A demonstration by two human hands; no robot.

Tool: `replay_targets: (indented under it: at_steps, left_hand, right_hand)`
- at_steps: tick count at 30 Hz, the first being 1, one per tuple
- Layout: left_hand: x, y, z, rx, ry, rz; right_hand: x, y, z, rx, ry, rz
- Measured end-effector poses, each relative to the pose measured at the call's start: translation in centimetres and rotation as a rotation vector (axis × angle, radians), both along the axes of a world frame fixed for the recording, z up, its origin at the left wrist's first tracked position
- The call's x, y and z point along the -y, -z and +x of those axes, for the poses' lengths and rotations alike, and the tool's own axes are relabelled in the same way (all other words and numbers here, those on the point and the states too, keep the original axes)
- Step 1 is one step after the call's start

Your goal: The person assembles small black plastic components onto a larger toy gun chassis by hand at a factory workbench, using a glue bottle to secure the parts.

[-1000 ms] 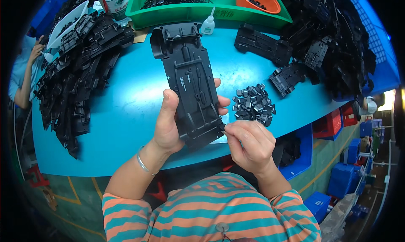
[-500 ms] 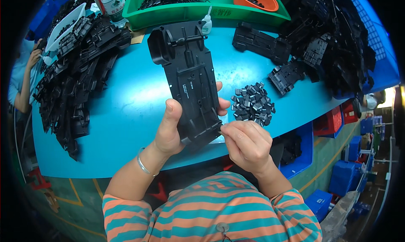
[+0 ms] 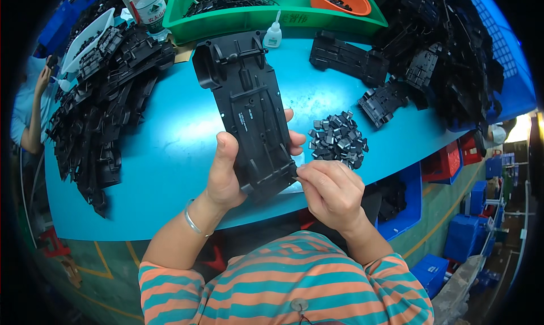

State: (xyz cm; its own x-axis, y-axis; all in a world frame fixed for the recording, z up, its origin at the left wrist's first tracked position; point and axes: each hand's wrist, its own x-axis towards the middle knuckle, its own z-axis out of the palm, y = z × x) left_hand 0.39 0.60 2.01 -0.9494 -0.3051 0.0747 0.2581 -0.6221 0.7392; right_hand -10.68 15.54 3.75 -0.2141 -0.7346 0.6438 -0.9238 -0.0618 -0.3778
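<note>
My left hand [image 3: 225, 169] is wrapped round a long black plastic toy car chassis [image 3: 254, 115], thumb on its left edge and fingers showing past its right edge. The chassis is held tilted above the table, moulded underside towards me. At its lower right corner my right hand [image 3: 331, 190] is closed in a pinch, fingertips against the edge. Whatever small piece sits in that pinch is mostly hidden by the fingers. Just right of the chassis lies a heap of small black clips or blocks [image 3: 339, 139] with shiny faces.
Black chassis parts [image 3: 93, 127] pile up on the left; more [image 3: 447, 53] fill the right side of the blue table [image 3: 153, 195]. A green tray [image 3: 277, 18], an orange bowl [image 3: 340, 1] and a small white dropper bottle [image 3: 273, 35] stand at the back. Another person's arm [image 3: 35, 110] shows far left.
The chassis has tilted slightly, its far end shifting left and uncovering more of the dropper bottle. My right hand keeps its pinch at the same corner.
</note>
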Motion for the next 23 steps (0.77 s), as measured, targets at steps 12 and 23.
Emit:
replay_targets:
  at_steps: [12,23]
  left_hand:
    - [0.4,-0.4,0.6,-0.037,-0.024,0.109]
    - [19.7,-7.6,14.3,0.442,-1.107,-0.401]
  right_hand:
    - [0.0,-0.6,0.3,0.011,0.03,0.002]
    - [-1.4,-1.8,-8.7,-0.045,0.263,0.138]
